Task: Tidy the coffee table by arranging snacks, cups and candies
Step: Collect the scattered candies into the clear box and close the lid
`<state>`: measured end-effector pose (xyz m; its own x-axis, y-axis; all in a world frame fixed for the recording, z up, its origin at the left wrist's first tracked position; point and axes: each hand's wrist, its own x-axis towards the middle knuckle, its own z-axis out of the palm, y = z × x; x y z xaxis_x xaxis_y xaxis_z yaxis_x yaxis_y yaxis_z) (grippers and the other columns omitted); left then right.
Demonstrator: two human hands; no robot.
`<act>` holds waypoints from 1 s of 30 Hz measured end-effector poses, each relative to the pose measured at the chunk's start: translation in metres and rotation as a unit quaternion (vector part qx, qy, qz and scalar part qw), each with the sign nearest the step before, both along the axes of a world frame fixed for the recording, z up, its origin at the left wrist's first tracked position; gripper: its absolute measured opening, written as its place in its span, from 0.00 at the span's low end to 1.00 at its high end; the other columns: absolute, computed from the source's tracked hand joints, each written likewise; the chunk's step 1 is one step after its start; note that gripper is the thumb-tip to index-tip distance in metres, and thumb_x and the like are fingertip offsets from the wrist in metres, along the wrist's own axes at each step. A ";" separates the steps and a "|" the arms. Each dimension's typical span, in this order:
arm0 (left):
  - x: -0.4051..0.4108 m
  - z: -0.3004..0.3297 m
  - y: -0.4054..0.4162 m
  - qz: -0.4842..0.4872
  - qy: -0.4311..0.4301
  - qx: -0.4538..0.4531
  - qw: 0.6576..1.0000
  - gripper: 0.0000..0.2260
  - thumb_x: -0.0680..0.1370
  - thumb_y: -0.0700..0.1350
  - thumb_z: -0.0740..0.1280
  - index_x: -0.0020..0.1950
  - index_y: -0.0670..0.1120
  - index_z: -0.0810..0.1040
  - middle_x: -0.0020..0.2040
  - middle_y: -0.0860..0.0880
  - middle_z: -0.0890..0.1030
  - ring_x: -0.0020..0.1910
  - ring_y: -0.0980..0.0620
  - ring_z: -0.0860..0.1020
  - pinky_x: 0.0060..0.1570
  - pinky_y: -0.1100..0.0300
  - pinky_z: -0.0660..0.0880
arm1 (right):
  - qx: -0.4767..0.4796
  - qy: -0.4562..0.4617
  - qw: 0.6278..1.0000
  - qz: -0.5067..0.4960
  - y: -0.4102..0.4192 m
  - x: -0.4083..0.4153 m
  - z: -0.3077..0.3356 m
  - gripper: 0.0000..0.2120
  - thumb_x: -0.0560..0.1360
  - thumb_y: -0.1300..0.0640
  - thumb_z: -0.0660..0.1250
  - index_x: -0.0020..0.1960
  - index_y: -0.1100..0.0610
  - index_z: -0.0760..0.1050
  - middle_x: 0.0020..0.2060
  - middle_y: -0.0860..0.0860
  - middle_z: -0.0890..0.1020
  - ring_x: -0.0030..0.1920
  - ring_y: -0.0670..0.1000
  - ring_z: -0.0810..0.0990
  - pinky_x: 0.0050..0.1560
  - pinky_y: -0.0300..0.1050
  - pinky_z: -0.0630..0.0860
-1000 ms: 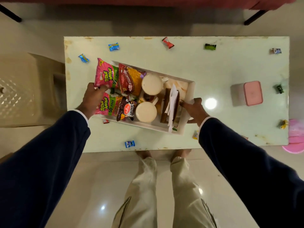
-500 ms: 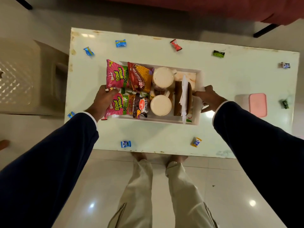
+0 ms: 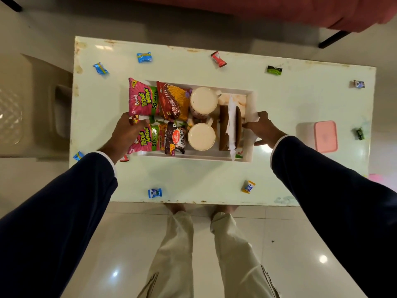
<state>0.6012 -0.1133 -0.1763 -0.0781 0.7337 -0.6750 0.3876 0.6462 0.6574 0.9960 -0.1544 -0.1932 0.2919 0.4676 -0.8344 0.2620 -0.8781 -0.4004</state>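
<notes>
A white tray (image 3: 250, 104) sits on the pale green coffee table (image 3: 290, 100). It holds two pink snack packets (image 3: 142, 97), a red sev packet (image 3: 171, 100), a dark salted packet (image 3: 175, 139), two cream cups (image 3: 203, 101) and a brown holder with white napkins (image 3: 231, 125). My left hand (image 3: 126, 134) grips the tray's left end over the lower pink packet. My right hand (image 3: 263, 127) grips its right end. Wrapped candies lie scattered on the table, such as a blue one (image 3: 144, 57), a red one (image 3: 218, 59) and a green one (image 3: 274, 70).
A pink-lidded box (image 3: 324, 136) stands at the table's right. More candies lie near the front edge (image 3: 154, 193), (image 3: 248, 186) and right edge (image 3: 359, 133). A beige plastic stool (image 3: 32, 108) is left of the table, a red sofa (image 3: 279, 9) behind it.
Both hands have turned the tray from slanted to square with the table's edges and shifted it toward the table's middle. A yellow-blue candy that it hid now shows near the front edge.
</notes>
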 end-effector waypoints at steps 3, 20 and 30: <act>0.004 0.006 -0.001 -0.025 0.174 0.081 0.981 0.26 0.80 0.50 0.69 0.75 0.42 0.68 0.71 0.40 0.70 0.70 0.40 0.71 0.70 0.42 0.69 | 0.011 -0.045 0.999 0.004 -0.006 0.002 0.005 0.31 0.75 0.53 0.72 0.73 0.52 0.60 0.67 0.55 0.71 0.62 0.60 0.78 0.52 0.60 0.83; 0.223 0.062 -0.073 -0.325 0.109 0.324 0.882 0.19 0.73 0.37 0.68 0.63 0.45 0.76 0.61 0.42 0.73 0.62 0.41 0.73 0.58 0.43 0.73 | 0.162 -0.247 0.934 0.202 -0.125 0.122 0.075 0.18 0.76 0.60 0.68 0.66 0.57 0.72 0.60 0.55 0.76 0.56 0.59 0.79 0.49 0.51 0.77; 0.379 0.024 -0.126 -0.351 0.021 0.190 0.916 0.18 0.77 0.35 0.67 0.65 0.46 0.77 0.63 0.48 0.70 0.62 0.44 0.74 0.65 0.43 0.72 | 0.133 -0.364 0.895 0.220 -0.137 0.220 0.043 0.45 0.67 0.38 0.76 0.75 0.56 0.61 0.67 0.57 0.70 0.63 0.62 0.72 0.58 0.56 0.73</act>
<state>0.9797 -0.2397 -0.1521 0.4843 0.7943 -0.3668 0.6498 -0.0459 0.7587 1.2159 -0.2919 -0.1504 0.4524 0.8243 -0.3405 0.8353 -0.5254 -0.1620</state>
